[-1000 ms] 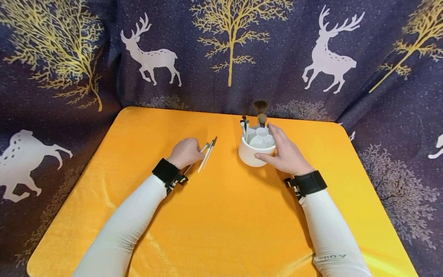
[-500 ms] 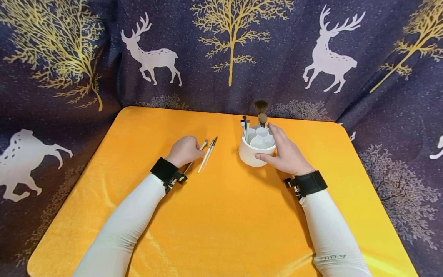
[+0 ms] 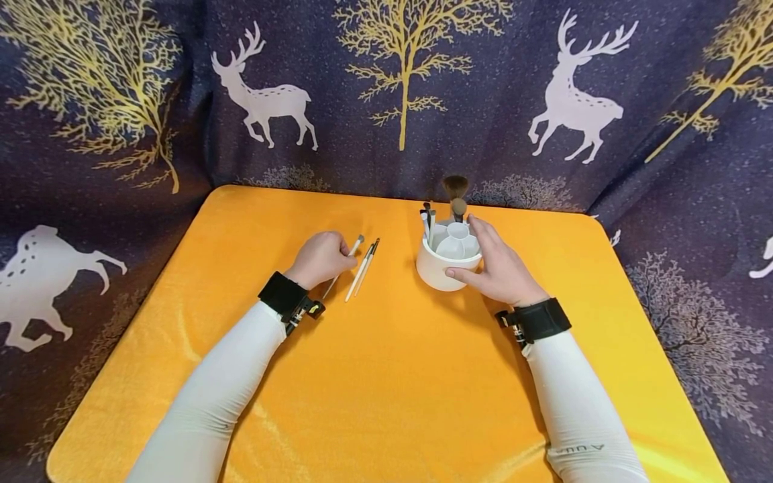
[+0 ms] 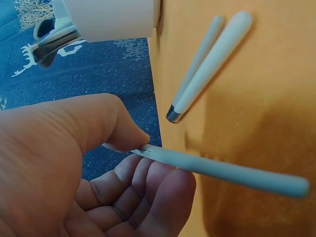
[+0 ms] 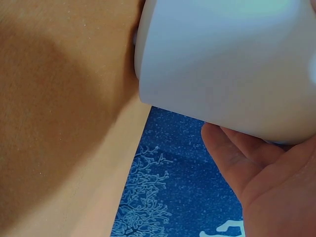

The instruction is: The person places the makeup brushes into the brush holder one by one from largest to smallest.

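My left hand [image 3: 322, 259] pinches a slim makeup brush [image 4: 232, 174] between thumb and fingers. In the left wrist view its pale handle points away to the right; its bristle end shows past the fingers in the head view. Beside that hand, two more thin makeup brushes [image 3: 364, 271] lie close together on the table. My right hand [image 3: 506, 274] grips the right side of a round white brush holder [image 3: 439, 271], thumb on the near wall and fingers round the far side. Several brushes [image 3: 427, 221] stand in the holder's compartments, with a large fluffy brush [image 3: 455, 186] at the back.
An orange cloth covers the table [image 3: 386, 376]. Behind its far edge hangs a dark blue curtain [image 3: 362, 168] printed with deer and trees. The holder stands near that far edge.
My left hand has shifted slightly left and away from me, drawing its brush a little apart from the two lying ones. My right hand and the holder have stayed put.
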`<state>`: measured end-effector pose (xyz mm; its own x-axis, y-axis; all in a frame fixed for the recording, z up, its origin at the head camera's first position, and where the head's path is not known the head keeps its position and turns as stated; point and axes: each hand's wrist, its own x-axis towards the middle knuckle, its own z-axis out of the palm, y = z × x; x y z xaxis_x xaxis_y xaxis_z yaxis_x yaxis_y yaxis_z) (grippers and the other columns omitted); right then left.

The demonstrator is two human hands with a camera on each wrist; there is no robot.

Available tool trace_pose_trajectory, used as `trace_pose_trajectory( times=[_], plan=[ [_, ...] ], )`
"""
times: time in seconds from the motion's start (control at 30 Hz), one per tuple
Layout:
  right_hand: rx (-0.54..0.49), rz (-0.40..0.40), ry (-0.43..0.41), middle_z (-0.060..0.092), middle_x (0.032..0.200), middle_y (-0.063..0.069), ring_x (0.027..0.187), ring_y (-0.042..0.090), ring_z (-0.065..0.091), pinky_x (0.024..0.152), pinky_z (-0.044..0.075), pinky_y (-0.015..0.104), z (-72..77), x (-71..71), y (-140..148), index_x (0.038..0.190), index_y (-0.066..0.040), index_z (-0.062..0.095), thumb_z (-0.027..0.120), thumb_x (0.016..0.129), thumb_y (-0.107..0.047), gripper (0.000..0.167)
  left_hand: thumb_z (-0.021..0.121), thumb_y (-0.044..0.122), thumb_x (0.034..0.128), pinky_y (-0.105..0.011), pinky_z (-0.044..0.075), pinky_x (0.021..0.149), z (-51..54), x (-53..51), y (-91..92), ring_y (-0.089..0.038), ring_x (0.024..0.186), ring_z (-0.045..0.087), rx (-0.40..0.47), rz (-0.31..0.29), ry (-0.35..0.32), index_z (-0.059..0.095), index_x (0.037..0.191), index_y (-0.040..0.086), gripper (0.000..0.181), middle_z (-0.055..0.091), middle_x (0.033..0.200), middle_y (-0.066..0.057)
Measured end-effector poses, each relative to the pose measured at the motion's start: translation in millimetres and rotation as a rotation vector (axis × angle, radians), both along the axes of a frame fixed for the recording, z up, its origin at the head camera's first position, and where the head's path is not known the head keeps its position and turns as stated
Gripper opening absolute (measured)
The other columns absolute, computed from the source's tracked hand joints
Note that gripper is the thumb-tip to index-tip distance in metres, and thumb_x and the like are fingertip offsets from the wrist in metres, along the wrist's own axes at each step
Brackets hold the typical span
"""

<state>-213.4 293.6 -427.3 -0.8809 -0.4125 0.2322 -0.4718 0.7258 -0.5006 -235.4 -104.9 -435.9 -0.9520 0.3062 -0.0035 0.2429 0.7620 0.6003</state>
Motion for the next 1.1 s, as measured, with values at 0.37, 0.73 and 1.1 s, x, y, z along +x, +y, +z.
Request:
trace_pose_trajectory(
  times=[0.37,0.73,1.1],
  plan=[
    [0.007,-0.003,-0.006,0.027,0.181,0.017,0.158,0.046,0.041,0.119,0.041,0.071,0.8,0.8,0.8,0.179,-0.011,0.017,0.087,0.095,-0.052,0.116,0.071,0.015,0.1014,-0.038,0.035,0.068,9.1,0.7,3.4,-0.021,0.065,0.045,0.054,0.031,0.046,0.067,0.094,0.007,0.012,0.063,0.082,-0.009],
    [0.007,-0.006,-0.005,0.027,0.181,0.018,0.159,0.046,0.040,0.119,0.040,0.071,1.3,0.2,0.1,0.179,-0.011,0.017,0.087,0.095,-0.054,0.117,0.067,0.012,0.0977,-0.037,0.041,0.070,15.6,-1.1,6.8,-0.025,0.072,0.055,0.104,0.056,0.103,0.068,0.105,0.004,0.011,0.069,0.094,-0.012],
    [0.011,-0.001,-0.003,0.027,0.181,0.018,0.158,0.046,0.040,0.120,0.040,0.070,0.5,0.5,0.2,0.179,-0.012,0.016,0.086,0.095,-0.055,0.117,0.067,0.012,0.0972,-0.038,0.046,0.078,21.8,-3.3,12.9,-0.026,0.078,0.058,0.128,0.051,0.162,0.068,0.104,0.005,0.010,0.070,0.095,-0.011]
  ],
)
